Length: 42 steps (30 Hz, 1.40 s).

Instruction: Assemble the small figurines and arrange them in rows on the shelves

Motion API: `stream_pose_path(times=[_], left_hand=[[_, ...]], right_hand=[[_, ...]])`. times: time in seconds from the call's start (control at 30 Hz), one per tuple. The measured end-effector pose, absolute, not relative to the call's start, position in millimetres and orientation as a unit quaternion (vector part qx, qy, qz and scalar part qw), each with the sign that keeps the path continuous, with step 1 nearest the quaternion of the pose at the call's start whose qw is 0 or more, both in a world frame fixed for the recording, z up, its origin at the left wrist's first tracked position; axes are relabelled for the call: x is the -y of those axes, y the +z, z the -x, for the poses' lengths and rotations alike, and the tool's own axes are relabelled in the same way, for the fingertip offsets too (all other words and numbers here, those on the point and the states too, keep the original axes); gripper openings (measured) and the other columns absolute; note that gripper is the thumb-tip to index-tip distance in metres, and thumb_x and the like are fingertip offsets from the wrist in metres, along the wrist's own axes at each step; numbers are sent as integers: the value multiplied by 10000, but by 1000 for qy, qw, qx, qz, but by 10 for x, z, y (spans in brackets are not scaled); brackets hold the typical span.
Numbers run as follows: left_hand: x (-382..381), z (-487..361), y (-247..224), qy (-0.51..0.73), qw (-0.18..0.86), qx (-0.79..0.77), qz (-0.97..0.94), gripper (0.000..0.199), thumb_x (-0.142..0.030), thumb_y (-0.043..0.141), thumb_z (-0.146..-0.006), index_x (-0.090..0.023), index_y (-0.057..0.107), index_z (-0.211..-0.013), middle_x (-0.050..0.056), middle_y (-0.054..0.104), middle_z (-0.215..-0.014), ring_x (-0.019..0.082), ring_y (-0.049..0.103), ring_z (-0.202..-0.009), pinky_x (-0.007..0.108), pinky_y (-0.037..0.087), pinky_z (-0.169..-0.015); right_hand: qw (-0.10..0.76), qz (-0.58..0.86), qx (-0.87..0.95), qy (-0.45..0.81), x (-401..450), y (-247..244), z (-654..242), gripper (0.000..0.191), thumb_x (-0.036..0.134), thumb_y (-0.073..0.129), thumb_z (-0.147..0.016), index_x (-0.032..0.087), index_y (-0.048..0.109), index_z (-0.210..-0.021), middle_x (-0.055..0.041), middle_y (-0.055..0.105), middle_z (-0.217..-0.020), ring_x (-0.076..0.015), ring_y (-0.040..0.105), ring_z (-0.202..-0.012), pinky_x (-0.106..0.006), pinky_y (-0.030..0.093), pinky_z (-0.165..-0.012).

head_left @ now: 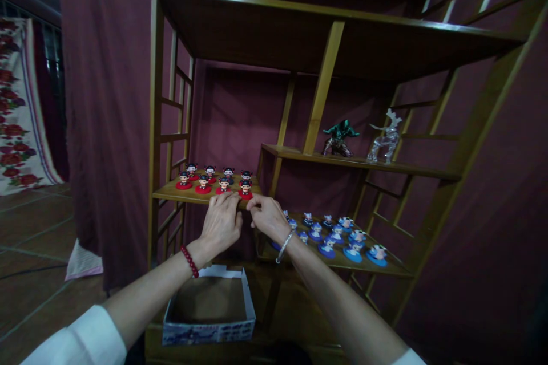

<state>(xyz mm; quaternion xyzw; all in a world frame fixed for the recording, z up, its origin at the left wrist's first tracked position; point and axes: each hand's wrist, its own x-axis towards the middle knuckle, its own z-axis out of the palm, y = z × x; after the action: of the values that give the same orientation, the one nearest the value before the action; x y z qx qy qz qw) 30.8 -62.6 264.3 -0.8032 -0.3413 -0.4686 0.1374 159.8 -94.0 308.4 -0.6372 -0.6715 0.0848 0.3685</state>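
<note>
Small figurines with black hair on round red bases stand in two rows on the left shelf. At the right end of the front row is one red-based figurine, right at the shelf's front edge. My left hand reaches up to its left side, fingers bent and closed by the base. From the right, my right hand pinches at the same base with thumb and forefinger. The fingertips partly cover the base. Another red-based figurine stands just behind my left fingers.
An open cardboard box sits below my hands. On the lower right shelf stand several blue- and purple-based figurines. Above them, a dark green crouching figure and a clear deer ornament share a shelf. Wooden posts divide the shelving.
</note>
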Motion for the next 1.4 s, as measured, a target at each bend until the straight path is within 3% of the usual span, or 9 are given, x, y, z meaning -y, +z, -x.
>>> stream_pose_path(times=[0.43, 0.83, 1.2, 1.27, 1.4], left_hand=[[632, -292, 2646, -472, 130, 336, 804, 364, -118, 449, -731, -132, 485, -1092, 114, 574, -1064, 230, 449, -1067, 412, 360, -888], [594, -282, 2627, -486, 109, 327, 803, 319, -124, 432, -759, -128, 503, -1071, 97, 576, -1052, 212, 452, -1043, 384, 353, -900], [585, -249, 2625, -486, 104, 310, 810, 355, -112, 447, -750, -130, 496, -1101, 91, 563, -1112, 215, 444, -1072, 393, 356, -919], [591, -225, 2602, -490, 107, 304, 810, 373, -102, 439, -749, -130, 484, -1119, 97, 543, -1151, 214, 431, -1100, 394, 351, -935], [632, -97, 2529, -484, 130, 291, 815, 375, -83, 401, -770, -142, 474, -1133, 97, 503, -1221, 208, 398, -1155, 401, 329, -966]], right_hand=[[386, 631, 667, 87, 879, 3026, -1598, 205, 116, 415, -699, 191, 601, -741, 29, 651, -633, -74, 593, -443, -140, 412, -479], [410, 626, 657, 94, 853, 2991, -1617, 223, 106, 405, -699, 187, 599, -774, 53, 561, -447, -94, 599, -445, -147, 422, -497], [422, 619, 657, 83, 874, 2983, -1598, 217, 117, 396, -694, 186, 594, -751, 45, 560, -432, -104, 597, -458, -161, 422, -505], [429, 616, 657, 72, 880, 2963, -1599, 202, 120, 401, -689, 186, 586, -737, 27, 610, -525, -104, 598, -463, -175, 428, -508], [460, 583, 669, 11, 954, 2904, -1608, 173, 110, 415, -669, 192, 567, -680, -44, 637, -991, -97, 605, -522, -224, 463, -580]])
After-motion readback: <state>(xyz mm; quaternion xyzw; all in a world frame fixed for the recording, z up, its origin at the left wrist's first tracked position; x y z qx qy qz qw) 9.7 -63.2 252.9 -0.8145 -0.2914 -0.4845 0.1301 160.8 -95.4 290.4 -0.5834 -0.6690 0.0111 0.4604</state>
